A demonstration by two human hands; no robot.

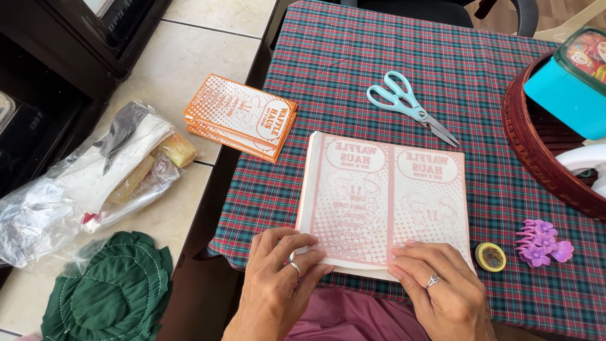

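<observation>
A thick stack of pale sheets [385,199] printed in faded pink lies on the plaid tablecloth [353,69] in front of me. My left hand [278,278] rests on the stack's near left corner, fingers curled at its edge. Pressing the near edge right of centre, my right hand [435,284] lies flat with fingers together. Each hand wears a ring. A smaller pile of orange printed leaflets [243,123] sits at the table's left edge, overhanging it. Pale blue scissors [407,104] lie shut beyond the stack.
A dark red round basket [536,148] holds a teal box [562,85] at the right. A purple flower hair clip [543,243] and a small yellow tape roll [490,257] lie right of the stack. Clear plastic bags [82,183] and a green cloth [110,293] lie on the tiled floor.
</observation>
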